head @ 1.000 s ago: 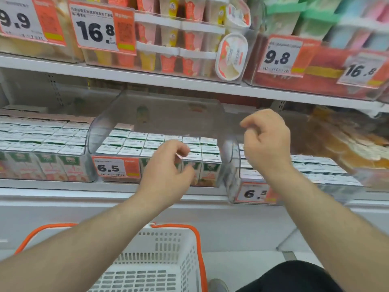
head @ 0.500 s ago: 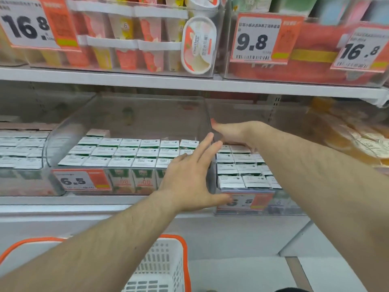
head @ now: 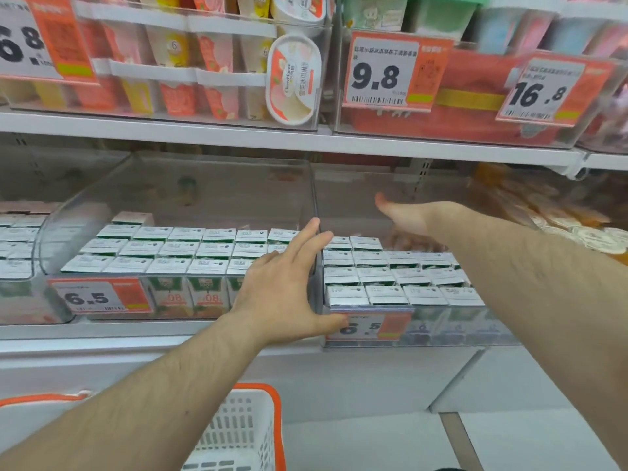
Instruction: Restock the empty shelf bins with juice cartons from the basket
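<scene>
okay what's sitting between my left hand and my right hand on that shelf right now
In the head view, the clear wall of the right bin and rows of juice cartons lie between the left hand and the right hand.

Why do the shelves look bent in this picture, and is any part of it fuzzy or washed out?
Head view: the wide-angle lens bows the shelf edge and stretches the corners. Lighting is bright and even, with no hard shadows. The clear bin walls look hazy with faint reflections. The right hand, reaching deep, is soft-edged, as are the packets at far right; the left hand is sharper.
</scene>
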